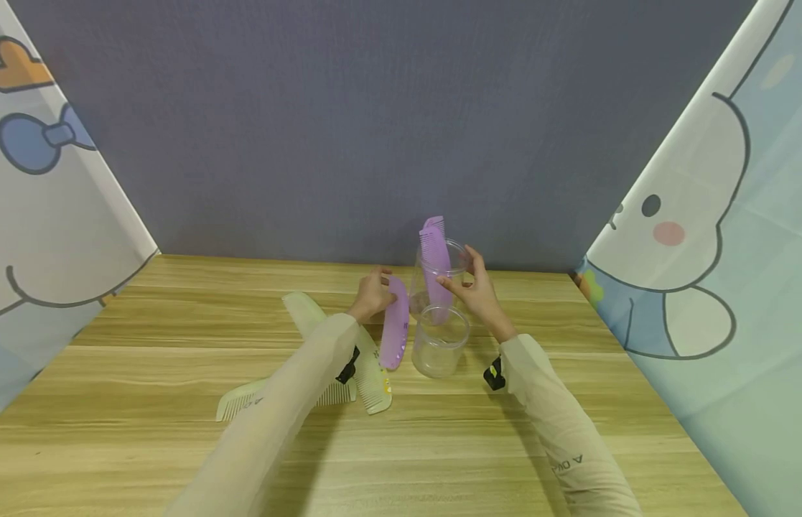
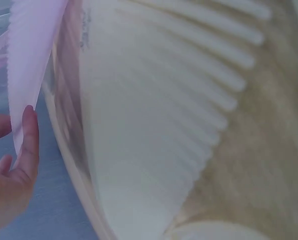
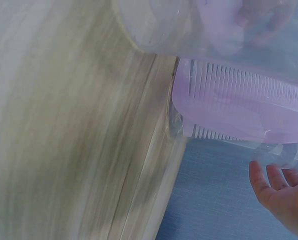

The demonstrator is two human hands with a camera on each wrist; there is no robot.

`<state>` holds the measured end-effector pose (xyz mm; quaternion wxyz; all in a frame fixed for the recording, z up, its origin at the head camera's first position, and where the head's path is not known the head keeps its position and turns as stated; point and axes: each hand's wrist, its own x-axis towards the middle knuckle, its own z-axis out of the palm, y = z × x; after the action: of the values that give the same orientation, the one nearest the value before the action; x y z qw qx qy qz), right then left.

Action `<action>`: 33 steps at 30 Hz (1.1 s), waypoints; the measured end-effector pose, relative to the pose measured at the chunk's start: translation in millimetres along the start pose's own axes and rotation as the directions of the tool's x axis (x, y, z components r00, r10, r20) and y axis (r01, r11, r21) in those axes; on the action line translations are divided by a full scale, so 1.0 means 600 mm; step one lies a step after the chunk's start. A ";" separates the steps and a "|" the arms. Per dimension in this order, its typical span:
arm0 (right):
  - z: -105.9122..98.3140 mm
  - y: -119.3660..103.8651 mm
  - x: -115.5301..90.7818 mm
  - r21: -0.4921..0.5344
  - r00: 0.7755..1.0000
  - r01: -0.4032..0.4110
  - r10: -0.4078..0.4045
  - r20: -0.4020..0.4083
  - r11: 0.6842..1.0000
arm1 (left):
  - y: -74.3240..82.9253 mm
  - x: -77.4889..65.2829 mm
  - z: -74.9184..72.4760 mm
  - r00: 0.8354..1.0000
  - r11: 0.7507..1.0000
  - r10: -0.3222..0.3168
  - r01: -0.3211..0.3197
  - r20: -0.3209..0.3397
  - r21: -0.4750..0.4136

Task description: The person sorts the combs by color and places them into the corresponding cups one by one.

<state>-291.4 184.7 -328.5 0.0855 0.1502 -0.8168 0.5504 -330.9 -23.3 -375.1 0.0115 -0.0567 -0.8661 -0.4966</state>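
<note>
The left hand (image 1: 373, 293) has its grip narrowed, pinching a curved purple plastic comb (image 1: 395, 330) at about ten o'clock from a short clear plastic cup (image 1: 438, 353). At twelve o'clock, the right hand (image 1: 478, 291), grip spread wide, holds a taller clear plastic cup (image 1: 416, 291) containing two purple combs (image 1: 436, 262). Pale green combs (image 1: 304, 311) lie toward nine o'clock on the wooden desk (image 1: 426, 459).

A wood-grained surface (image 1: 439, 459), yellowish with darker streaks, runs back to a plain grey-blue panel (image 1: 401, 108) with a fabric-like texture. Pale blue printed sheets flank it. The left sheet (image 1: 52, 215) shows part of a white cartoon figure with a blue bow (image 1: 35, 140) and an orange shape; the right sheet (image 1: 730, 402) carries a pink-cheeked white figure (image 1: 691, 172). The light is soft, with faint shadows on the wood.
</note>
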 end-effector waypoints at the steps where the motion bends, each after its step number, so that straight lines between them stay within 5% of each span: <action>1: 0.000 0.000 0.000 0.001 1.000 -0.001 0.001 0.000 1.000 | 0.001 0.000 -0.002 1.000 1.000 -0.001 0.001 -0.003 -0.010; 10: 0.000 -0.002 0.001 0.009 1.000 -0.003 0.003 -0.005 1.000 | 0.013 0.005 -0.026 0.996 0.998 0.069 -0.069 -0.063 0.000; 24: 0.001 -0.002 0.001 0.003 1.000 0.002 -0.002 -0.007 1.000 | 0.037 0.009 -0.051 0.997 0.988 0.043 -0.053 -0.069 -0.146; 33: 0.001 -0.001 0.001 0.005 1.000 -0.009 0.009 -0.009 1.000 | 0.063 0.015 -0.079 0.980 0.988 0.121 -0.135 -0.158 -0.078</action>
<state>-291.9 183.5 -327.9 0.0860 0.1443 -0.8156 0.5537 -337.3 -44.7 -318.1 0.1073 -0.0744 -0.8344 -0.5355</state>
